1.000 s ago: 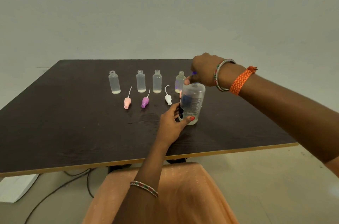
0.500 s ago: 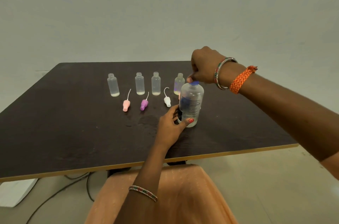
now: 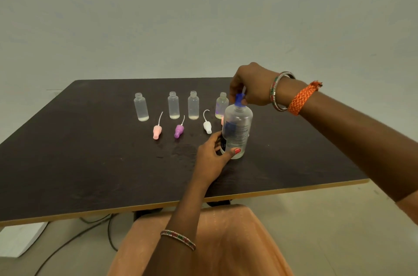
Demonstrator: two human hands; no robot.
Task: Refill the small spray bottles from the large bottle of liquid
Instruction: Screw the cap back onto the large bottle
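A large clear bottle (image 3: 238, 127) with a blue cap (image 3: 239, 97) stands upright on the dark table (image 3: 90, 174). My left hand (image 3: 212, 156) grips its base from the left. My right hand (image 3: 251, 86) pinches the blue cap from above. Behind stand several small open translucent bottles in a row: the leftmost bottle (image 3: 141, 106), a second bottle (image 3: 173, 105), a third bottle (image 3: 193, 105) and a fourth bottle (image 3: 221, 105), partly hidden by the large one. Each holds a little liquid.
Three spray heads with thin tubes lie in front of the small bottles: a pink head (image 3: 157, 131), a purple head (image 3: 179, 130) and a white head (image 3: 207, 126). A damp patch (image 3: 183, 151) marks the table. Cables (image 3: 67, 244) run on the floor under the near edge.
My right hand has risen slightly above the large bottle's neck, so the blue cap now shows below my fingers. My left hand stays on the bottle's base.
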